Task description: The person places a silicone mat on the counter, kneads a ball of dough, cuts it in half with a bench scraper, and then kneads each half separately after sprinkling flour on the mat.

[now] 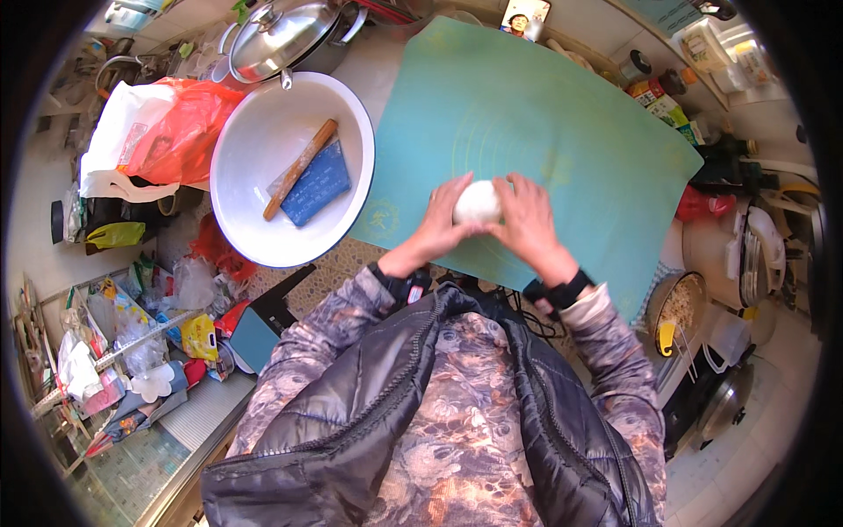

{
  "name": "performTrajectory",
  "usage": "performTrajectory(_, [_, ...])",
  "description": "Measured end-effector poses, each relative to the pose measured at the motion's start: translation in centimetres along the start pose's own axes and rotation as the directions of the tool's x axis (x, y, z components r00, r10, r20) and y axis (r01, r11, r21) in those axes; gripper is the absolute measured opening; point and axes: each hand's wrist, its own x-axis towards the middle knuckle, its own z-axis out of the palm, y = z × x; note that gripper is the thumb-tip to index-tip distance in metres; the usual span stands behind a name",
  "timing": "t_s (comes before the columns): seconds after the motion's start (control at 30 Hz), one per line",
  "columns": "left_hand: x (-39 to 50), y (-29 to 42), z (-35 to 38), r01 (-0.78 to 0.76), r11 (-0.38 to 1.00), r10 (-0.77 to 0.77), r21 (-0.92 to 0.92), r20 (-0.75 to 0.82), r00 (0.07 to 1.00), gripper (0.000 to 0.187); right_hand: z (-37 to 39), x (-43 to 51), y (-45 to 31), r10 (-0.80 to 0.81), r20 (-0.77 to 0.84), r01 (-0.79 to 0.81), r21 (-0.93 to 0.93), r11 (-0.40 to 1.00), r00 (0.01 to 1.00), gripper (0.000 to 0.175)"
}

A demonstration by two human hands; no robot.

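Observation:
A smooth white ball of dough [477, 203] rests on a green silicone mat [421, 132] near the mat's front edge. My left hand [442, 214] cups its left side, and my right hand [529, 214] cups its right side, with the thumbs close together in front. To the left stands a white enamel basin [244, 158] with a blue rim. Inside it, a wooden rolling pin [303, 168] lies across a blue sheet-like piece [319, 188] that bears markings.
Behind the basin is a lidded steel pot [283, 39]; red and white plastic bags [181, 132] lie left of it. A phone [525, 18] leans at the mat's back edge. Right of the mat stands a bowl of crumbly food [678, 306] with a yellow-handled utensil [666, 338].

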Motion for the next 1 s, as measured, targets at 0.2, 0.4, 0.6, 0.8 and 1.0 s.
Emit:
performTrajectory(0.2, [5.7,-2.7,2.8,-0.123,0.963,0.16,0.239,-0.142,0.977,0.09,5.7,2.4,2.3,0.48,0.042,-0.481,0.129,0.867,0.876,0.059])
performTrajectory(0.4, [9.0,-2.0,1.1,0.091,0.927,-0.155,-0.363,-0.151,0.976,0.078,1.9,9.7,5.2,0.187,0.336,-0.217,0.053,0.975,0.923,0.059])
performTrajectory(0.6, [-1.2,-0.1,-1.0,0.062,0.996,-0.063,-0.063,-0.011,0.998,0.083,2.5,-0.4,-1.8,0.104,0.027,-0.107,0.239,0.965,0.994,0.083])
performTrajectory(0.8, [8.3,-4.1,1.9,-0.028,0.963,0.119,0.268,-0.33,0.936,0.078,6.5,7.1,2.8,0.401,0.121,-0.41,0.066,0.91,0.908,0.043])
performTrajectory(1.0, [7.6,-1.8,-1.9,0.229,0.891,-0.274,-0.391,-0.06,0.96,0.071,2.5,8.1,1.9,0.137,0.186,-0.157,0.098,0.983,0.973,0.046])
